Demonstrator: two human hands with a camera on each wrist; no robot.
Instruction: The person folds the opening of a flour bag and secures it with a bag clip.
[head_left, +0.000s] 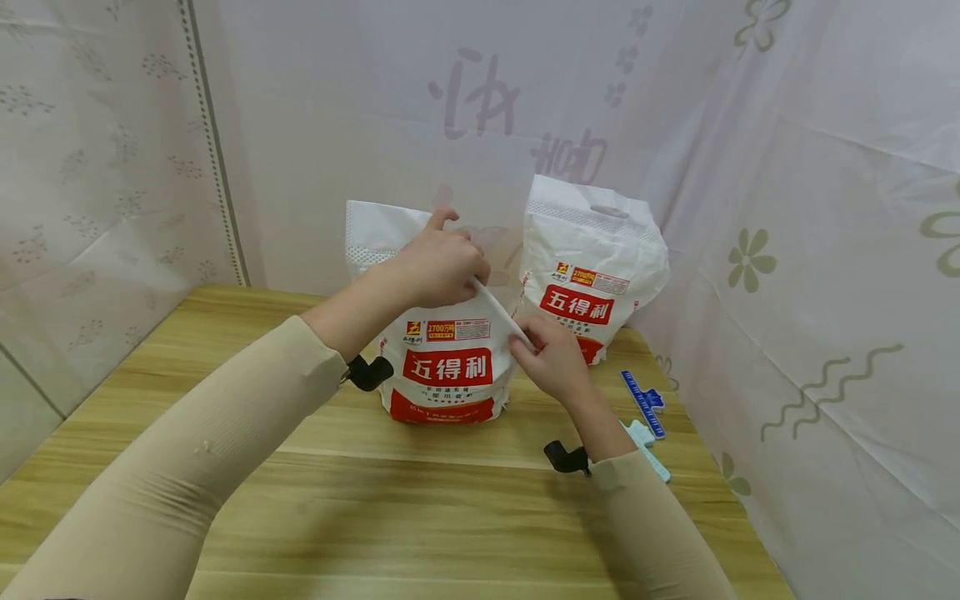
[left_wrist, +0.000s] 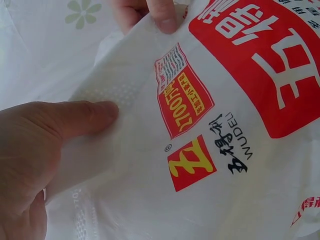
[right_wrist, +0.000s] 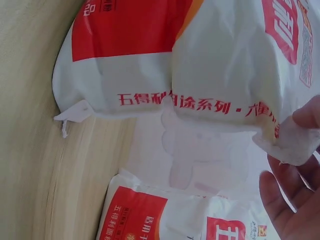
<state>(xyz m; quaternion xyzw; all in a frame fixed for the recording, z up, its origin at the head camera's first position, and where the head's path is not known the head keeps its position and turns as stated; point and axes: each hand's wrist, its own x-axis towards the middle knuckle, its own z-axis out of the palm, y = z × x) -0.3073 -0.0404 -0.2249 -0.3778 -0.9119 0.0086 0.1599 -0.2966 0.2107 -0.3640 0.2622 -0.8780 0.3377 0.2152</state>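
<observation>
A white flour bag [head_left: 450,367] with red printed labels stands upright on the table. My left hand [head_left: 442,262] grips its top edge, which is folded at the right side; in the left wrist view the thumb [left_wrist: 92,117] lies on the front of the fold and most fingers are hidden behind it. At the right end of the fold, my right hand [head_left: 553,357] pinches the bag's corner [right_wrist: 290,142] between thumb and fingers. The top left part of the bag [head_left: 375,221] still stands up flat.
Behind and to the right stands a second flour bag [head_left: 592,250] with a handle hole in its top. A dark blue clip [head_left: 643,404] and a pale blue clip [head_left: 651,450] lie near the right edge of the wooden table [head_left: 360,517]. Patterned curtains [head_left: 337,125] hang around it.
</observation>
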